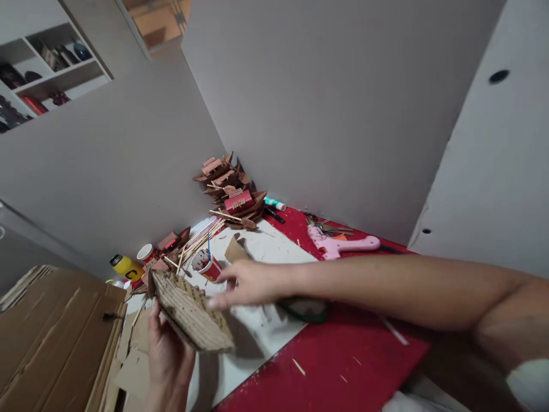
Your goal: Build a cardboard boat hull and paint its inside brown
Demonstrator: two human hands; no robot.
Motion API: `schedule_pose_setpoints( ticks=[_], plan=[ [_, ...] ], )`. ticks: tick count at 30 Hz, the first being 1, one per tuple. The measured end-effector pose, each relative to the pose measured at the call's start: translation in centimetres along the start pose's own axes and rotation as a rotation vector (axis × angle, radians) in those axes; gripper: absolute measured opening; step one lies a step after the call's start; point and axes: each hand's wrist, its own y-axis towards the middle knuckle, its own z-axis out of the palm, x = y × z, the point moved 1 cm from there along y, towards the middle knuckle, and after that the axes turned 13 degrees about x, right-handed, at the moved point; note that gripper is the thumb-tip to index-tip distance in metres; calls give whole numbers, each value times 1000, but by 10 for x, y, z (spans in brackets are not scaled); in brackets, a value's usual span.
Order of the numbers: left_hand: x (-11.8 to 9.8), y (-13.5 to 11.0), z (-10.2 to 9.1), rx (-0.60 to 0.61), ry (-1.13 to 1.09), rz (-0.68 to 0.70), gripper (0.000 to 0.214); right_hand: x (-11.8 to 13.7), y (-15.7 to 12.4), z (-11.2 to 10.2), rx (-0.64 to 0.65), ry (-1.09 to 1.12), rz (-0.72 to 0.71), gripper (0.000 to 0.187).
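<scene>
My left hand (169, 357) grips a boat-shaped piece of corrugated cardboard (191, 309) from below, holding it tilted above the table. Its ridged face and some printed lettering show. My right hand (253, 283) reaches in from the right, thumb and fingers apart, between the cardboard boat and a red-and-white paper cup (212, 270). The fingertips are slightly blurred; whether they touch the boat or cup I cannot tell. Brown stains line the cup, and a thin blue stick (209, 243) stands in it.
Several brown model boats (240, 201) stand in the back corner by grey panels. A pink glue gun (343, 245) lies on the red tabletop (317, 366). Thin wooden sticks (203, 236), a yellow bottle (126, 266) and a large cardboard box (60, 337) are on the left.
</scene>
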Motion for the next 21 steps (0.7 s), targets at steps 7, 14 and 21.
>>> schedule_pose_setpoints(
  ticks=[7, 14, 21],
  plan=[
    [5, -24, -20, -76, 12, -207, 49, -37, 77, -42, -218, 167, 27, 22],
    [29, -32, -27, -102, 0, -285, 47, -39, 118, -36, -192, 25, 21, 25],
    [33, -24, -37, -109, -22, -301, 52, -34, 113, -36, -214, -73, -158, 23]
  ],
)
